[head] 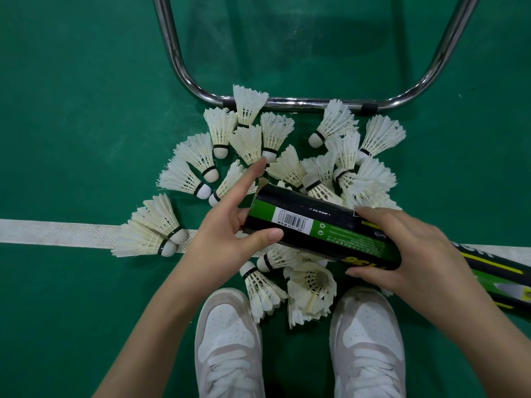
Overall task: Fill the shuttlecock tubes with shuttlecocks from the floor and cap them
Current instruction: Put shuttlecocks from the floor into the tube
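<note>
Filling step: right hand (pixel 408 254) grips tube (pixel 321 228), left hand (pixel 227 228) steadies its mouth, forefinger straight. Next: grab shuttlecock (pixel 275 133) off floor (pixel 71 124), cork-first.

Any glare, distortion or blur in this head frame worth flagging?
Head view: wide-angle bending curves the white court line and chrome frame; specular glare streaks the frame and the glossy black tube gripped by left hand and right hand; soft shadow darkens the green floor up top; focus sharp throughout.
</note>
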A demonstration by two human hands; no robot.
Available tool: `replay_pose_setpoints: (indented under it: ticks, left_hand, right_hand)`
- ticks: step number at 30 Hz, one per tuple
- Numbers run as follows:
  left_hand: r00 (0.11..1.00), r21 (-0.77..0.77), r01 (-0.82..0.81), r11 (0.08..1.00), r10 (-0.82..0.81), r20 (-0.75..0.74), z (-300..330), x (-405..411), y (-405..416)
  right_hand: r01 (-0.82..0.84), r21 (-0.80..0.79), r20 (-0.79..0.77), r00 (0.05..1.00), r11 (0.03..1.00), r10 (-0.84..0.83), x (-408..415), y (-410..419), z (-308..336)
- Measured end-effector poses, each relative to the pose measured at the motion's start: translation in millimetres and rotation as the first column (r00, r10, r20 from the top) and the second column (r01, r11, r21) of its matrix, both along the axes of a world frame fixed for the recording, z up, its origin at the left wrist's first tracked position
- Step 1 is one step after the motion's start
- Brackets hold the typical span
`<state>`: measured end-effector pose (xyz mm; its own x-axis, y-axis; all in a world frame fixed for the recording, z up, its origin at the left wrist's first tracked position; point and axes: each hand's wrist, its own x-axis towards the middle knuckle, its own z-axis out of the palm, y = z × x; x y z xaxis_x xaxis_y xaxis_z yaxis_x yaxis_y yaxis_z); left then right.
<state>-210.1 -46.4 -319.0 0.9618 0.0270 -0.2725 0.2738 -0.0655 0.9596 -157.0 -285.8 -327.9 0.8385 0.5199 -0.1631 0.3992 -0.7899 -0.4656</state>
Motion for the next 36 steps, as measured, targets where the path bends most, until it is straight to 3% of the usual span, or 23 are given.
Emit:
replay_pose_setpoints:
  ticks: [2,8,20,29,31,36]
  left_hand:
    - [0.999,0.044,-0.034,0.998,0.035,-0.035,0.2,-1.8,4.9]
    - [0.992,0.374,0.005,0.928,0.042,-0.118,-7.7,-3.1,32.4]
    - [0.997,0.731,0.071,0.678,-0.077,-0.025,-49.3,-12.6,40.5]
    - [0.994,0.787,-0.007,0.617,-0.082,0.074,-59.6,-12.5,45.3]
    - [0.995,0.767,-0.037,0.64,-0.048,0.087,-56.2,-13.1,44.1]
    - [0.973,0.586,-0.225,0.778,0.215,0.088,-39.1,-12.2,41.8]
  right_hand:
    - [-0.002,0.006,-0.003,1.0,1.0,0.002,-0.3,0.5,0.3]
    - [0.014,0.0,-0.032,0.999,1.0,-0.014,1.4,-1.8,-0.2]
    - [0.032,-0.019,-0.036,0.999,0.999,-0.033,1.3,-1.9,0.0]
    - [0.031,-0.019,-0.026,0.999,0.999,-0.032,0.7,-1.9,0.3]
    - [0.031,-0.024,-0.017,0.999,0.999,-0.031,0.3,-2.0,0.4]
    - [0.036,-0.037,-0.022,0.999,0.999,-0.037,0.2,-3.8,0.5]
